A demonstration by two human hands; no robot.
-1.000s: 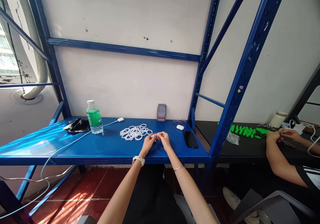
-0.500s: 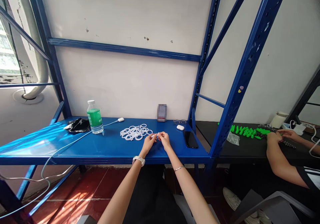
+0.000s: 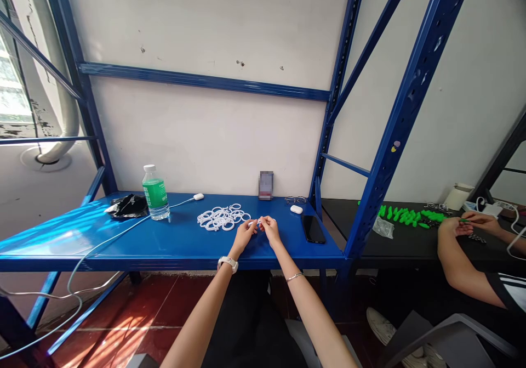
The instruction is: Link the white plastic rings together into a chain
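Head camera: I watch from a distance as the left hand [image 3: 244, 236] and right hand [image 3: 270, 232] meet above a blue table [image 3: 172, 247], in almost the same pose as half a second ago. The clearer change lies to the right, where a co-worker's near hand [image 3: 450, 227] and far hand [image 3: 485, 221] have drawn farther apart, and a bit of green now shows between them.

The wearer's left fingers are curled to a pinch on a small white piece [image 3: 258, 222]; the right fingers are bent in on it from the other side, nearly closed. The piece sits between the two sets of fingertips and is mostly covered, so I cannot tell its shape. Just beyond the left hand and to its left, a loose pile of white rings [image 3: 222, 218] lies on the table, as it did before. A black phone [image 3: 313, 229] lies flat to the right of the right hand, with a small white case [image 3: 296, 209] and glasses [image 3: 295, 199] behind. A bottle [image 3: 156, 193] stands upright at left, beside a black bag [image 3: 128, 206].
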